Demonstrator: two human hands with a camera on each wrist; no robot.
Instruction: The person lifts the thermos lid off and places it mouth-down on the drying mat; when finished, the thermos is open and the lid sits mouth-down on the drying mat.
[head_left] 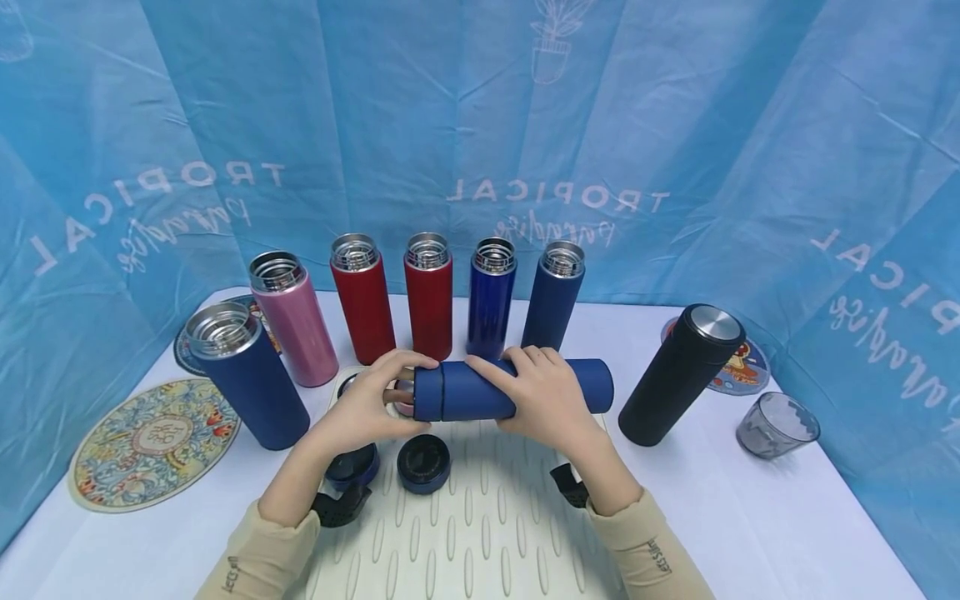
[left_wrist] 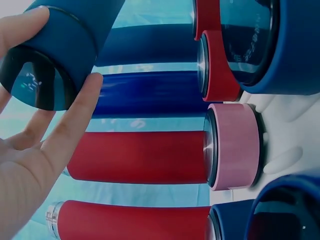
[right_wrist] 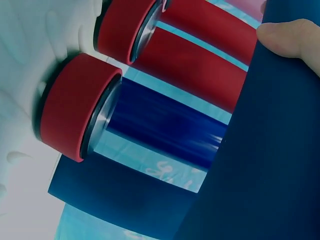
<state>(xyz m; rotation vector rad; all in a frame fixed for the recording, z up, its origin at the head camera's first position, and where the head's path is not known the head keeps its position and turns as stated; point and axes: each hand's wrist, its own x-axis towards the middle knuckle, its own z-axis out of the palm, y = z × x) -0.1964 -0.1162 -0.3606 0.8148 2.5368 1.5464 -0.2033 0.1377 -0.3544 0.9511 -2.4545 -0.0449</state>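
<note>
A matte blue vacuum bottle (head_left: 476, 392) lies level in the air above a cream ribbed mat (head_left: 480, 533), its lid (head_left: 429, 393) toward the left. My left hand (head_left: 367, 404) grips that lid, thumb and fingers around it; the lid's glossy black top (left_wrist: 37, 82) shows in the left wrist view. Around the bottle's body, my right hand (head_left: 543, 396) holds on from above. A thin dark seam runs between lid and body. Below on the mat rest blue lids (head_left: 424, 463) with dark faces, a pink lid (left_wrist: 237, 145) and red lids (right_wrist: 77, 107), partly hidden by the bottle in the head view.
Behind stand several lidless bottles: red (head_left: 363, 312), dark blue (head_left: 491, 312), pink (head_left: 300, 333) and blue (head_left: 255, 387). A capped black bottle (head_left: 675, 383) and a glass (head_left: 776, 427) stand right. Patterned round mats (head_left: 112, 467) lie on the white table; blue curtains surround it.
</note>
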